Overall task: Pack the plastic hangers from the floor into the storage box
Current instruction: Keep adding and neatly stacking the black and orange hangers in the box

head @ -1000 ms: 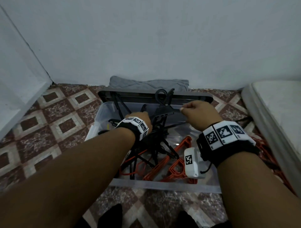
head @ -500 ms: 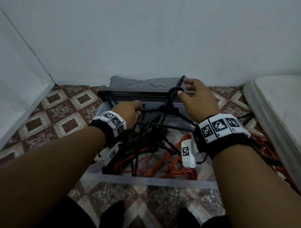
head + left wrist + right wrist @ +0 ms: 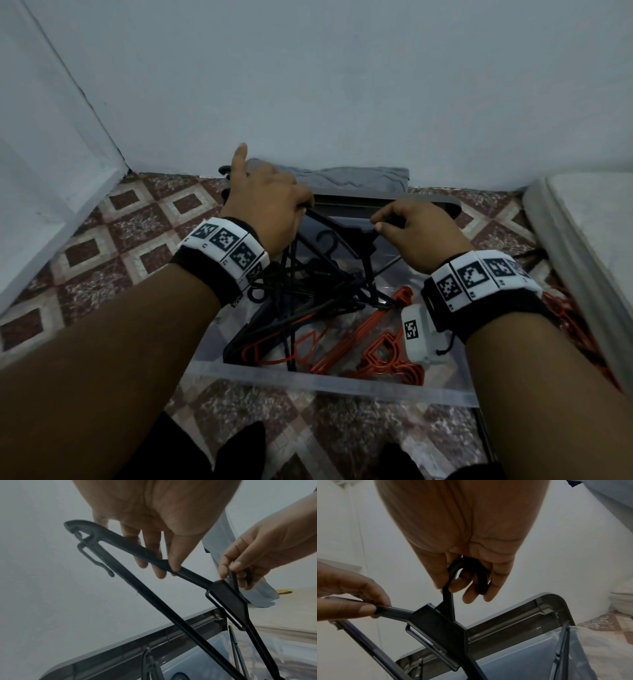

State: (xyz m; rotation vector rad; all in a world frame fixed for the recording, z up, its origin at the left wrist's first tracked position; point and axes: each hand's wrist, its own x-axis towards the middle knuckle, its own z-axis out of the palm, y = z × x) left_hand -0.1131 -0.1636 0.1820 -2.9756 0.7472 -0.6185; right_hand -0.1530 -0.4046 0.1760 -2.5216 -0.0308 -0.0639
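Hands are being seen from the head view above a clear storage box (image 3: 329, 385) that is standing on a patterned tiled floor (image 3: 113, 240). A black hanger (image 3: 346, 228) is being held over the box by both: its arm is being gripped by the left hand (image 3: 263, 202), whose index finger is being pointed upward, and its hook end is being pinched by the right hand (image 3: 416, 231). Below it, a tangle of black hangers (image 3: 301, 294) and several orange hangers (image 3: 376, 346) are being kept inside the box. A grey lid (image 3: 383, 202) is being propped behind the box, with a grey cloth (image 3: 346, 174) behind it at the wall, and a mattress (image 3: 589, 233) is lying at the right.

From the left wrist view, the arm of the black hanger (image 3: 154, 555) is being clasped between thumb and curled fingers of the left hand (image 3: 157, 524), while the hook is being held by the right hand (image 3: 257, 555); the lid (image 3: 137, 642) is lying below.

From the right wrist view, the curved hook of the black hanger (image 3: 467, 572) is being grasped by the fingers of the right hand (image 3: 464, 534), the left hand (image 3: 351, 596) is being closed on the arm, and the box (image 3: 539, 649) is sitting beneath.
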